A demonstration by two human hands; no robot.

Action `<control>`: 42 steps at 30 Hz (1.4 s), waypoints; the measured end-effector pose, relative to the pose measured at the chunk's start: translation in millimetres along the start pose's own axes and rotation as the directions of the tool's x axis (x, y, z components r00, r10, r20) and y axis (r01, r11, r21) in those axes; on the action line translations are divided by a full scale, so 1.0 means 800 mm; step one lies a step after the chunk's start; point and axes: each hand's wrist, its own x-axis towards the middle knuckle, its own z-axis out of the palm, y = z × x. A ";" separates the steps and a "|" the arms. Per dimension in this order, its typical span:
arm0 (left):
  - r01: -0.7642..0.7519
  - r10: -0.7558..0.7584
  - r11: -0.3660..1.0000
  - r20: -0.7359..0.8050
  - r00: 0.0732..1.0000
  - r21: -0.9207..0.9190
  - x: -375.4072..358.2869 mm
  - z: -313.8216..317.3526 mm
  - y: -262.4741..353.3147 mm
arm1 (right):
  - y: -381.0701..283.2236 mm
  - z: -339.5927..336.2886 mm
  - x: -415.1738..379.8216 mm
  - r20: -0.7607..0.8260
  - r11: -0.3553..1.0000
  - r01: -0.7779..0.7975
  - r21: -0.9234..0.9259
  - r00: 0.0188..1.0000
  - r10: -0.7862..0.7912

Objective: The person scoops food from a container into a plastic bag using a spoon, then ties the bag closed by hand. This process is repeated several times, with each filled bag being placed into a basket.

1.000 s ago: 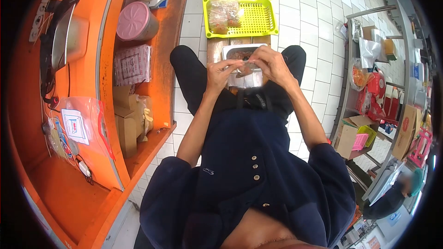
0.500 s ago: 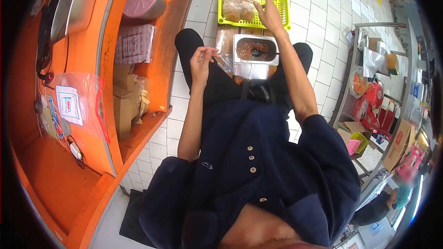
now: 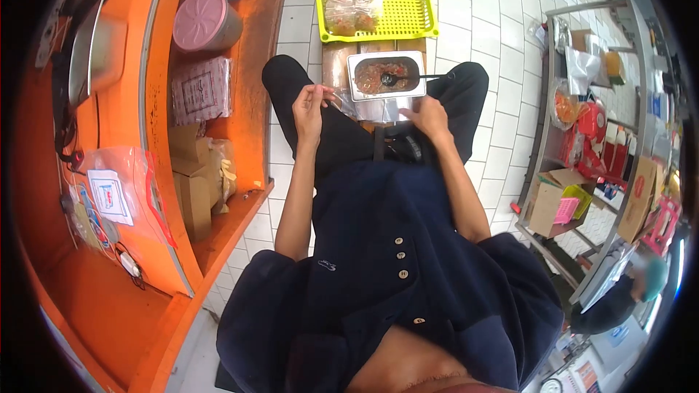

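A metal tray of chopped reddish food stands on a wooden surface between my knees, a black-handled ladle resting in it. My left hand is left of the tray, its fingertips pinching what looks like a clear plastic bag. Below the tray lie flat clear bags. At their right edge is my right hand, its thumb apart from the fingers and nothing visible in it. Beyond the tray, a green basket holds filled clear bags on its left side.
On the left, an orange shelf unit holds a pink-lidded tub, a pink printed pack and cardboard boxes. A metal rack with goods stands right. Another person is at the lower right.
My right hand has come back from over the green basket to the flat bags below the tray. My left hand stays left of the tray. The view has shifted slightly.
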 end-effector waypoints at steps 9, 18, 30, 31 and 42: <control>0.015 -0.015 0.996 -0.002 1.000 0.086 -0.017 0.000 0.012 | 0.010 0.017 -0.003 -0.155 0.994 -0.106 0.003 0.982 0.105; 0.031 -0.041 0.990 0.074 0.996 0.137 -0.018 0.020 0.031 | 0.019 0.010 -0.003 0.102 0.947 -0.100 0.305 0.992 0.072; 0.146 -0.261 0.946 0.408 0.875 0.290 -0.043 0.091 0.066 | -0.011 -0.051 -0.056 0.017 0.835 -0.088 0.543 0.995 0.094; 0.101 -0.261 0.932 0.453 0.853 0.347 -0.045 0.102 0.063 | -0.027 -0.061 -0.062 0.014 0.825 -0.082 0.559 0.996 0.090; 0.078 -0.202 0.940 0.361 0.910 0.332 -0.059 0.132 0.059 | -0.092 -0.077 -0.073 -0.120 0.909 0.197 0.366 0.979 -0.164</control>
